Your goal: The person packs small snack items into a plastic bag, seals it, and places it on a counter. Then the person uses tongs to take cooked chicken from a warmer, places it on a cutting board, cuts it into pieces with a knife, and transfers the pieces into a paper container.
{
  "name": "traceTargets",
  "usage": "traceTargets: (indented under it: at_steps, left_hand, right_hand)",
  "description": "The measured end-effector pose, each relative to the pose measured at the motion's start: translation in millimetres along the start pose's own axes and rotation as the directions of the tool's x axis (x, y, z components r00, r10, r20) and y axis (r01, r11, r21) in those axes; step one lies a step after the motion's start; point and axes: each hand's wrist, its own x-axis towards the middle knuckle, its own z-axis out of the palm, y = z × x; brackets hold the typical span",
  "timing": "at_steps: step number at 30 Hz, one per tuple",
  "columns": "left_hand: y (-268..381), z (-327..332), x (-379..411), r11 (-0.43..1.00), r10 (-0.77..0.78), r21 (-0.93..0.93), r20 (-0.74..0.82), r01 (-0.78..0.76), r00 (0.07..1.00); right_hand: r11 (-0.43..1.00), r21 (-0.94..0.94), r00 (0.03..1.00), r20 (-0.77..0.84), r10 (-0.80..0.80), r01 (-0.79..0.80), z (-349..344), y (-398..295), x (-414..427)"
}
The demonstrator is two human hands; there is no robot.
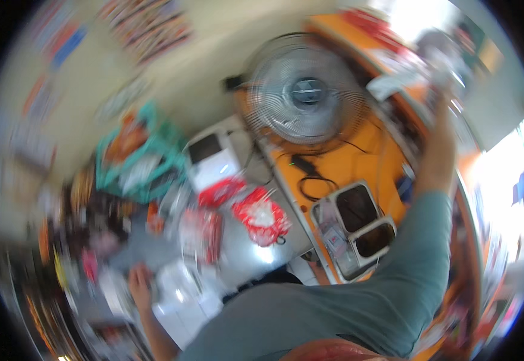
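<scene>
My right arm stretches to the upper right over an orange counter. There my right hand (442,83) is badly blurred among shiny, see-through plastic (447,56). Whether it grips that plastic does not show. Low on the left, my left hand (140,277) has its fingers close together beside a clear plastic bag (177,284). Blur hides whether it touches the bag. A pack in red-striped plastic (201,234) and a red-and-white plastic bag (262,214) lie on the grey metal table (239,252) between my arms.
A round wire-caged fan (309,92) stands over the orange tabletop (338,167). Nearer me sits a metal holder with dark-filled square containers (356,207). A black cable (318,187) coils beside it. A turquoise plastic basket (142,173) and a white device (214,162) stand farther left.
</scene>
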Motion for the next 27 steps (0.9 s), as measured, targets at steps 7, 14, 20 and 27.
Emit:
traceTargets:
  at_steps: [7, 14, 20, 27]
  left_hand:
    - [-35.7, -39.7, -88.6, 0.995, -0.053, -0.089, -0.156, 0.040, 0.986]
    - [-113.1, -82.8, -176.0, 0.935, -0.350, -0.189, -0.340, 0.302, 0.873]
    - [-301.7, -109.7, -258.2, 0.784, -0.619, -0.440, -0.500, 0.438, 0.605]
    - [-492.1, -119.6, -386.2, 0.624, -0.781, -0.483, -0.358, 0.614, 0.512]
  right_hand:
    - [0.925, -0.161, 0.938, 0.032, -0.344, 0.345, 55.9, -41.9, -35.2]
    - [0.830, -0.032, 0.826, -0.079, -0.558, 0.557, 33.3, -231.9, -143.8]
    - [0.432, 0.224, 0.486, -0.413, -0.770, 0.874, -109.3, -399.2, -322.8]
    - [-0.559, 0.817, -0.028, -0.561, -0.827, 0.143, -342.0, -581.3, -717.3]
